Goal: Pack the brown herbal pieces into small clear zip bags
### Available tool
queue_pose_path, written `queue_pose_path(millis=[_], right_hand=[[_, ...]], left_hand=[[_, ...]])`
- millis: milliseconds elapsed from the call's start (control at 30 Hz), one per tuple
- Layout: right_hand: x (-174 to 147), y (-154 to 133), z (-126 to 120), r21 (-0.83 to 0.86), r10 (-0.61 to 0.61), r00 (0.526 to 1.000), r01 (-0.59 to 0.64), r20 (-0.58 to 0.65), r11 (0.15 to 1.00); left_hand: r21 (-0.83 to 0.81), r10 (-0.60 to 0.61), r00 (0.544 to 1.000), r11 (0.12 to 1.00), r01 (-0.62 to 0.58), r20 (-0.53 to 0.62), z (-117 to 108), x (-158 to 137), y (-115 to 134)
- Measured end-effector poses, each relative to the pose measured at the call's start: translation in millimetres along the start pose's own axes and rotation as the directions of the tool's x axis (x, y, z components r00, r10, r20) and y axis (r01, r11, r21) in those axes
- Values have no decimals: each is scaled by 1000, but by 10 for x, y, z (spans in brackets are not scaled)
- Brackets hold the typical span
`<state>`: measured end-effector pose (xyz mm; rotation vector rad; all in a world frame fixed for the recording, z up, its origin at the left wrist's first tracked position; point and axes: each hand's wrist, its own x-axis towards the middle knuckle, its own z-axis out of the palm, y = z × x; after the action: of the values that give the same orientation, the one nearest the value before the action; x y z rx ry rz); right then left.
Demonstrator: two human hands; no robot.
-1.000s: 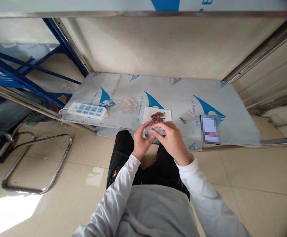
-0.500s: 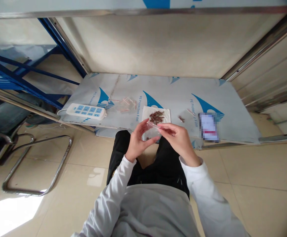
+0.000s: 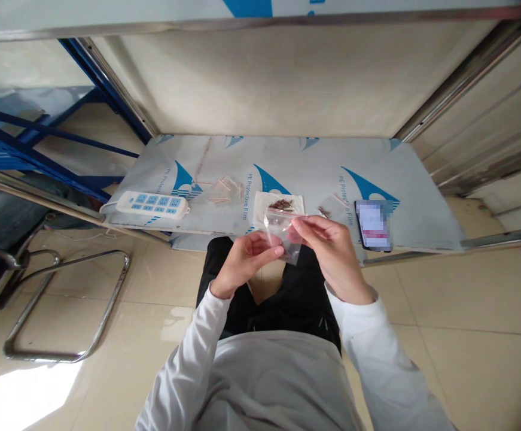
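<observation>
Between my hands is a small clear zip bag (image 3: 283, 230), held up over my lap at the shelf's front edge. My left hand (image 3: 247, 256) pinches its left side between thumb and fingers. The thumb and fingers of my right hand (image 3: 332, 248) grip its upper right edge. Whether anything lies inside the bag is hard to make out. Behind it a white tray (image 3: 261, 206) holds a pile of brown screws (image 3: 282, 205), partly hidden by the bag. Right of the tray lies another clear bag (image 3: 337, 205) with a few screws (image 3: 323, 212) in or on it.
Several empty-looking zip bags (image 3: 227, 190) lie left of the tray on the film-covered shelf (image 3: 282, 155). A white power strip (image 3: 152, 205) sits at the left end, and a phone (image 3: 374, 226) at the front right. A metal chair frame (image 3: 67, 311) stands at left.
The bag has turned and opened out flatter, showing more of its face. My hands have moved slightly apart, with the left a little lower.
</observation>
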<state>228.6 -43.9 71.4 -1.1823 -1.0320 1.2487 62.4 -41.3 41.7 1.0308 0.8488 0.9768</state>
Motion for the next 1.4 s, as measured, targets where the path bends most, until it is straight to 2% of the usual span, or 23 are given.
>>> queue_pose_path(millis=[67, 200, 267, 400, 533, 667, 767, 1067, 1267, 1400], right_hand=[[6, -29, -19, -21, -25, 1000, 25, -16, 999], [50, -59, -89, -8, -53, 994, 52, -92, 999], [58, -83, -119, -13, -71, 992, 70, -101, 997], [15, -164, -125, -46, -64, 998, 64, -9, 997], [-24, -195, -87, -73, -47, 999, 48, 18, 996], [4, -157, -63, -52, -37, 999, 35, -29, 998], [22, -139, -52, -52, -19, 1000, 18, -18, 998], [-9, -104, -21, -49, -37, 999, 36, -13, 998], [-23, -109, -12, -145, -90, 994, 81, -57, 986], [-68, -130, -13, -150, -80, 997, 78, -3, 986]], left_hand=[[-8, -41, 999, 999, 40, -18, -10, -64, -55], [51, 81, 969, 996, -71, -235, -22, -149, -157], [112, 133, 964, 988, -109, -230, -33, -153, -164], [150, 236, 955, 966, -210, -179, -19, -65, -58], [215, 332, 907, 935, -281, -258, 84, 87, 135], [200, 271, 908, 956, -215, -319, 187, 178, 286], [170, 226, 917, 969, -178, -329, 220, 197, 328], [87, 243, 911, 970, -227, -334, 205, 184, 276], [100, 146, 962, 987, -126, -230, 200, 147, 307], [117, 142, 974, 986, -122, -177, 167, 127, 299]])
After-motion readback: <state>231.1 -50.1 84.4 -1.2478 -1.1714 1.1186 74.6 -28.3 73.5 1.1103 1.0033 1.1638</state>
